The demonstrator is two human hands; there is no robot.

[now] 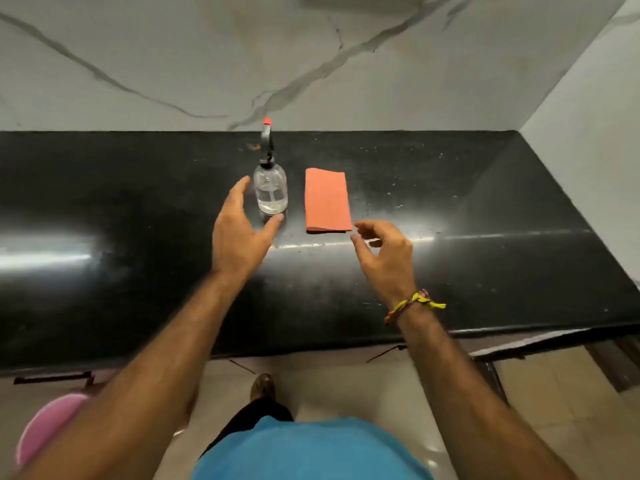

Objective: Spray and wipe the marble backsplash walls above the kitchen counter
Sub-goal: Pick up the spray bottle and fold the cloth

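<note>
From the head camera, a shiny black table (450,188) runs across the picture, and a white marble wall (207,57) with grey lines stands behind it. A clear spray bottle (270,192) stands upright on the table, with a black sprayer and a red tip on top. It has a little clear water at the bottom. Just to its right lies a folded orange cloth (326,200), flat on the table and not touching the bottle. The left hand (239,233) is spread wide, fingers and thumb curved on either side of the bottle's bottom, very near it, and it holds nothing. The right hand (386,252) hangs just by the near corner of the cloth, fingers loosely bent and apart, holding nothing too. A yellow string band (414,304) is tied on the right wrist. Below are a blue shirt (311,452), a tiled floor (554,393) and something pink (52,424) at the left.
</note>
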